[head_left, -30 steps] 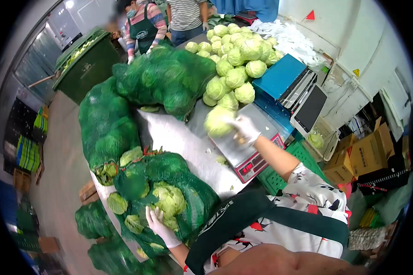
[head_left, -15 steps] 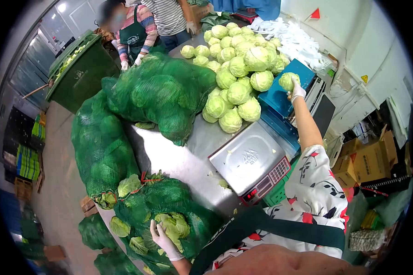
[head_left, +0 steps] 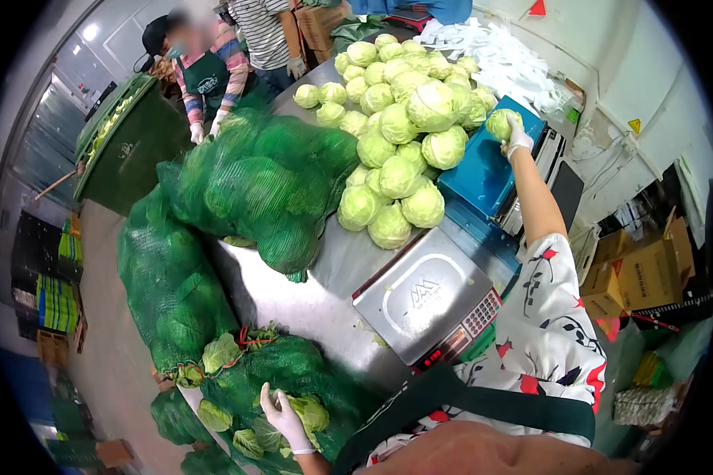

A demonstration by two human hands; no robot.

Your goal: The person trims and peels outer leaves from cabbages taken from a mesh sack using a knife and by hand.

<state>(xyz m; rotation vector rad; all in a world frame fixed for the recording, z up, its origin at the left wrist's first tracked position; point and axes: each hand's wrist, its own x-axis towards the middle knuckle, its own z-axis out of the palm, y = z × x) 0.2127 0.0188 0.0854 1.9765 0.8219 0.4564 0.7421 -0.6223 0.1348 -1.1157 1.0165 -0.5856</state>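
Note:
My right hand (head_left: 518,138), in a white glove, is closed around a pale green cabbage (head_left: 501,124) above a blue tray-like surface (head_left: 483,165). My gloved left hand (head_left: 284,413) has its fingers apart, just over cabbage leaves (head_left: 310,412) at the near green mesh bag (head_left: 325,372); I see nothing in it. A large pile of cabbages (head_left: 400,176) lies left of the blue surface. Nearer to me sits a scale (head_left: 424,291) with a bare steel plate and a lit red display.
Full mesh bags (head_left: 253,182) line the table's left side. Beyond them a person (head_left: 210,75) in a dark apron stands by a green bin (head_left: 131,146), with another person (head_left: 265,36) alongside. White strips (head_left: 491,59) lie at the back, cardboard boxes (head_left: 646,269) at right.
The view has shifted slightly, so the scale and bags sit a little differently in it. My right hand still holds the cabbage over the blue surface; my left hand stays by the near bag.

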